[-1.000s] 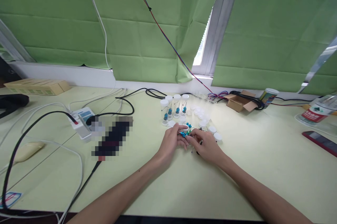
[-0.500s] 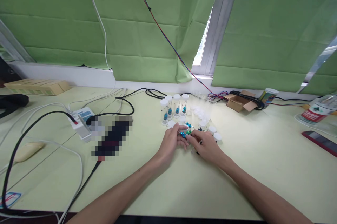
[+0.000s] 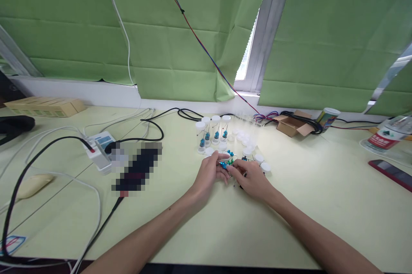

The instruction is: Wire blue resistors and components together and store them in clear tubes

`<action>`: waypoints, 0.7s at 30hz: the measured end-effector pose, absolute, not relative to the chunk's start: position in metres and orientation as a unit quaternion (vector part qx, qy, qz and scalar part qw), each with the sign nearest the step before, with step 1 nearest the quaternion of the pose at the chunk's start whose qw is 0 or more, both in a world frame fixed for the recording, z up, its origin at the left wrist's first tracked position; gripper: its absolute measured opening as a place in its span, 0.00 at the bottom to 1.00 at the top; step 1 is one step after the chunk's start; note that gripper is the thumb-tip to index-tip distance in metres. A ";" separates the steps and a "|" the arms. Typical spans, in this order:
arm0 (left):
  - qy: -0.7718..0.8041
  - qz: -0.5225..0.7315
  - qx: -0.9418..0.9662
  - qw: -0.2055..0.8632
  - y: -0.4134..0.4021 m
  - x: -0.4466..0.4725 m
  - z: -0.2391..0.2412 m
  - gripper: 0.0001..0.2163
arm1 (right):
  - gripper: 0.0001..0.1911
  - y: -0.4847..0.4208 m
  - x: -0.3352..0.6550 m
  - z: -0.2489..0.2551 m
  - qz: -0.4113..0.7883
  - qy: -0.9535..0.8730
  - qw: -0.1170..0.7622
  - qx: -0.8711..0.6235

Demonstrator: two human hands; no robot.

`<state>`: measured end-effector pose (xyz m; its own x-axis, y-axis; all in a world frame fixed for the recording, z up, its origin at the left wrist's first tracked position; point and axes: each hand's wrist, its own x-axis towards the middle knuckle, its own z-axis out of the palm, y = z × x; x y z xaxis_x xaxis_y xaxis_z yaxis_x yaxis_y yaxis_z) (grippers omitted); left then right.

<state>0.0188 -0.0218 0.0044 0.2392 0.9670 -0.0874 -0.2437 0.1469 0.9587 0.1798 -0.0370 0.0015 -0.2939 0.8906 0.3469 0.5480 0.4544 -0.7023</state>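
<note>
My left hand (image 3: 208, 174) and my right hand (image 3: 252, 178) meet at the middle of the pale green table (image 3: 199, 222). Both pinch at a small cluster of blue components with thin wire leads (image 3: 225, 164). My fingers are curled together around these parts. Just beyond stand several capped clear tubes (image 3: 212, 132), each with a blue component inside. Loose white caps (image 3: 263, 164) and empty clear tubes (image 3: 246, 130) lie to the right of them.
A white power strip (image 3: 101, 147) and black and white cables (image 3: 41, 162) cover the left side. A small cardboard box (image 3: 291, 124), a can (image 3: 326, 118), a water bottle (image 3: 391, 134) and a red phone (image 3: 391, 174) sit at the right. Green blinds hang behind.
</note>
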 end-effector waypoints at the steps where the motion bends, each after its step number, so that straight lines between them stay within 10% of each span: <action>1: 0.400 0.471 0.453 0.642 -0.022 0.019 0.004 0.23 | 0.21 -0.037 0.180 0.001 0.232 -0.770 0.367 -0.467; 21: 0.405 0.466 0.455 0.643 -0.023 0.018 0.006 0.22 | 0.18 -0.037 0.181 0.001 0.229 -0.775 0.359 -0.467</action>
<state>0.0180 -0.0227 0.0056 0.2393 0.9661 -0.0968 -0.2306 0.1534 0.9609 0.1807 -0.0370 0.0010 -0.3070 0.8878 0.3429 0.5595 0.4598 -0.6895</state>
